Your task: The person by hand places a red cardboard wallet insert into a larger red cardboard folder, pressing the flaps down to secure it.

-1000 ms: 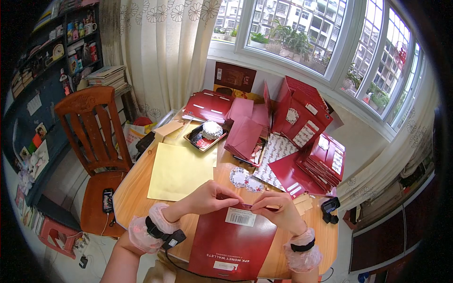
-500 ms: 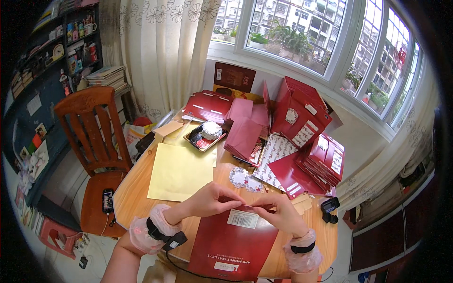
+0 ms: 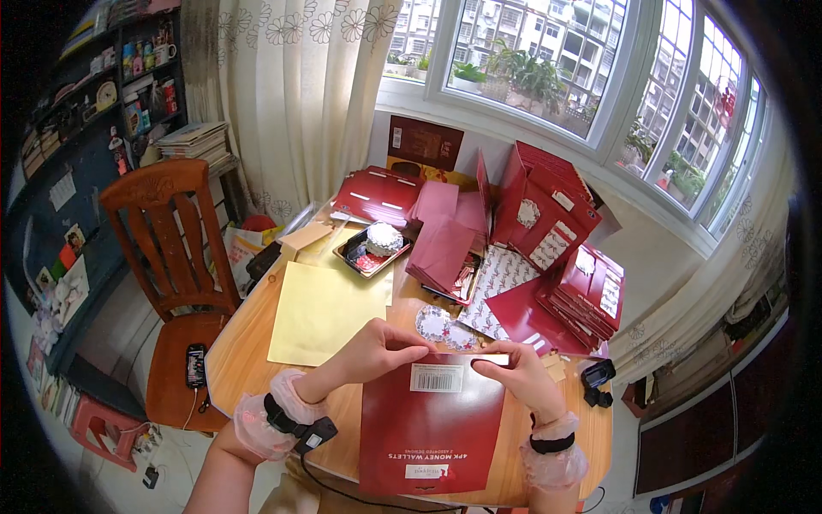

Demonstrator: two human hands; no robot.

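A flat red cardboard wallet pack [image 3: 390,441] hangs upright before me at the table's near edge, its printing upside down and a white barcode label [image 3: 437,379] near its top. My left hand [image 3: 377,355] is closed in a pinch at the left part of its top edge. With thumb and fingers, my right hand [image 3: 518,377] grips the same edge by the right corner, where a narrow white strip shows. Just beyond the pack lie round floral paper stickers [image 3: 435,324] on the wooden table [image 3: 330,403].
Yellow sheets [image 3: 321,313] lie left, below a black tray [image 3: 372,250] with a white sticker roll. Behind are pink-red envelopes [image 3: 443,248], patterned paper [image 3: 497,287] and large red boxes [image 3: 544,201]. Stacked red packs [image 3: 591,291] and a small black device [image 3: 598,377] stand right.
My hands have moved apart along the top edge, the right one toward the corner. The pack has turned straighter and shifted slightly upward. A white strip now shows at its top right.
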